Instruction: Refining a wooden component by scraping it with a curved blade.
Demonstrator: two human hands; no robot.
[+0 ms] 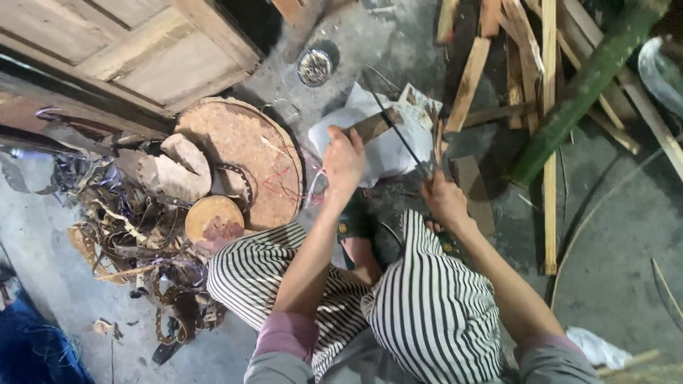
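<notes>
The person is squatting on a concrete floor (pixel 612 284) in striped trousers, working a thin strip (pixel 427 186) with a big knife (pixel 388 121). The left hand (pixel 343 162) is wrapped tight around the knife's wooden handle, blade running down toward the right hand (pixel 442 199), which is closed around the near end of the strip, right about where the blade meets it. It's too small to tell if the edge is actually in the strip or just resting against it.

Progress-wise it looks like mid-job. There's a messy heap of curled shavings (pixel 135 242) off to the left, beside a round woven tray (pixel 245 156), so a fair bit of trimming seems done. A fat green bamboo pole (pixel 576 92) lies uncut at upper right across a pile of split wood (pixel 519 64), and a couple of long thin strips arc over the floor on the right, so plenty of stock is left.

The strip in hand is narrow, pale brown and mostly hidden by the fist, sitting just above the knees in front of a white bag (pixel 377 149).
</notes>
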